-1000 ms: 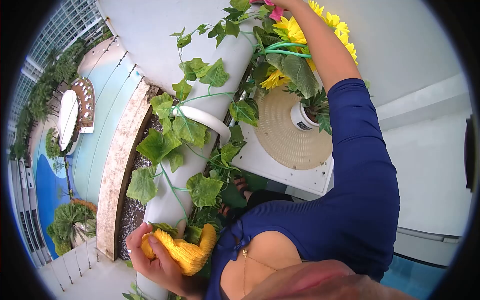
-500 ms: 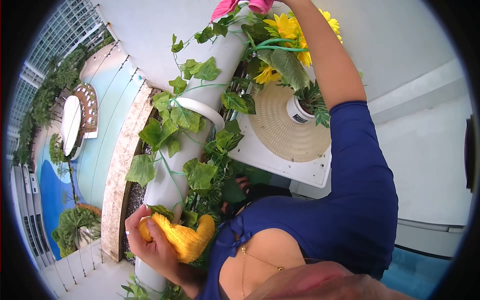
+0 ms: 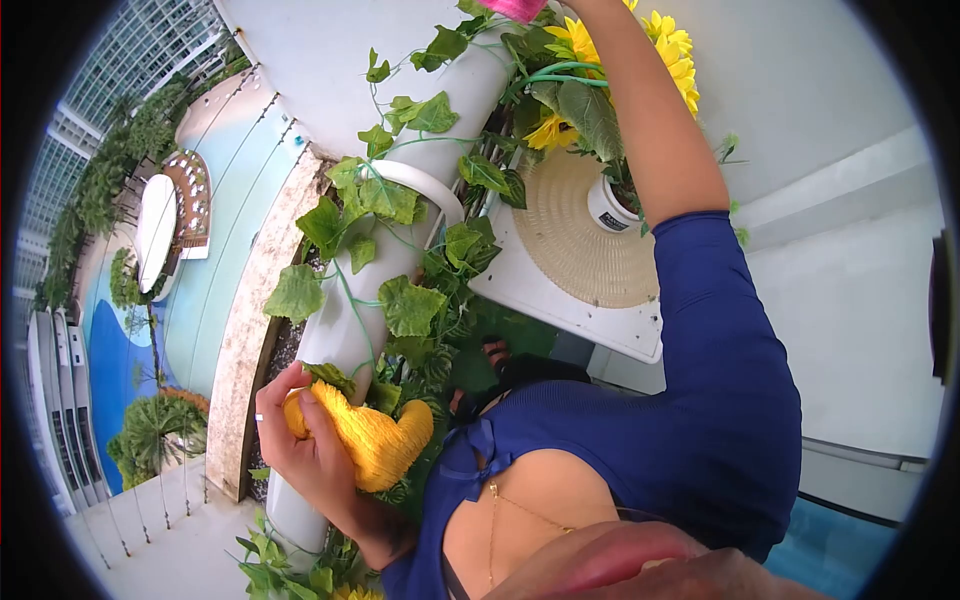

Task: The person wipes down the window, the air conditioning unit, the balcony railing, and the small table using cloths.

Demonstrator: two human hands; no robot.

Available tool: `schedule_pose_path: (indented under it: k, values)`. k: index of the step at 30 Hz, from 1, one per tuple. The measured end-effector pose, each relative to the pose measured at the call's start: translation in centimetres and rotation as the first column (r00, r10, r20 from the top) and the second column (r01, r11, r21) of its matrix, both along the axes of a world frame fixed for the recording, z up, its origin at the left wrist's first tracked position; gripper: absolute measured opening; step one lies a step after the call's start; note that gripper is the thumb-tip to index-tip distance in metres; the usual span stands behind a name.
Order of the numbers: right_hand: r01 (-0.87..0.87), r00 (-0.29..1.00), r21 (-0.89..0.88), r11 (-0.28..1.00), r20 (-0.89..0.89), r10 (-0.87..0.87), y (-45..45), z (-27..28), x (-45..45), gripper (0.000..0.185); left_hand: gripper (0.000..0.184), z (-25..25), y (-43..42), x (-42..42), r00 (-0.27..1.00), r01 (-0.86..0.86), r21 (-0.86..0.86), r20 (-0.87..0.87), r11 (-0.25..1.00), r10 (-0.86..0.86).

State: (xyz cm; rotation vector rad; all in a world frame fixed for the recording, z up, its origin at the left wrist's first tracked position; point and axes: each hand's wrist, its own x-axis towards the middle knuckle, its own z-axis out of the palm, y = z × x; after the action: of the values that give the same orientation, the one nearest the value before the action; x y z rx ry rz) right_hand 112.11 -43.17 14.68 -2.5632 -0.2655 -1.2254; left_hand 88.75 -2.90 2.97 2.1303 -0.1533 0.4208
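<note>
Yellow cloth (image 3: 375, 440) clasped in left grip (image 3: 308, 446), pink cloth (image 3: 516, 8) at right grip (image 3: 576, 5), hold unclear

the pink cloth (image 3: 515, 8) shows smaller at the top edge than half a second ago. the left hand (image 3: 300, 430) and yellow cloth (image 3: 372, 440) now appear higher in view, and a yellow flower (image 3: 356, 593) has entered at the bottom edge.

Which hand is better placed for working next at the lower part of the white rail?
Probably the left hand: it holds the yellow cloth right at that part of the white rail. The right arm stretches toward the pink cloth at the top edge, its hand mostly cut off.
</note>
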Motion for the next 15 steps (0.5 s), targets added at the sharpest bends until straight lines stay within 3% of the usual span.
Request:
schedule_pose_path:
  k: [1, 3, 4, 5, 7, 9, 11, 13, 15]
  values:
    - [-0.092, 0.996, -0.013, 0.996, -0.014, 0.092, 2.7, -0.8, -1.9, 0.029, 0.025, 0.0, -0.1, 0.0, 1.0, 0.005, 0.002, 0.002, 1.0, -0.005]
    - [-0.041, 0.942, -0.094, 0.995, -0.335, 0.008, 7.7, -4.8, -4.9, 0.023, 0.025, 0.0, 0.0, -0.1, 1.0, 0.004, -0.047, -0.006, 0.999, -0.004]
    - [-0.096, 0.922, -0.16, 0.982, -0.386, 0.028, 8.5, -8.6, -4.5, 0.022, 0.021, -0.2, 0.2, -0.2, 1.0, 0.021, -0.029, -0.012, 0.999, -0.022]
    - [-0.028, 0.908, -0.242, 0.97, -0.413, -0.077, 9.0, -11.3, -3.7, 0.021, 0.021, -0.3, 0.4, -0.2, 1.0, 0.022, -0.026, -0.002, 0.999, -0.022]
    - [0.189, 0.92, -0.19, 0.963, -0.31, -0.242, 8.0, -12.6, -0.6, 0.031, 0.021, -0.5, 0.6, 0.0, 0.998, 0.05, 0.008, 0.034, 0.999, -0.05]
    - [0.237, 0.849, -0.22, 0.946, -0.427, -0.312, 5.0, -13.6, 6.5, 0.029, 0.02, -0.6, 0.6, 0.1, 0.998, 0.038, 0.02, 0.046, 0.999, -0.039]
    - [0.138, 0.789, 0.01, 0.99, -0.606, -0.104, 6.2, -11.6, 8.4, 0.025, 0.019, -0.4, 0.4, 0.0, 0.999, 0.036, -0.014, 0.023, 0.999, -0.035]
    - [-0.116, 0.866, 0.297, 0.948, -0.436, 0.243, 9.0, -10.4, 9.7, 0.031, 0.019, -0.1, 0.4, 0.1, 0.999, 0.027, -0.005, 0.018, 1.0, -0.027]
    - [-0.337, 0.845, 0.545, 0.767, -0.185, 0.503, 11.3, -7.5, 7.8, 0.035, 0.019, -0.2, 0.3, 0.1, 0.999, 0.043, -0.002, 0.034, 0.999, -0.043]
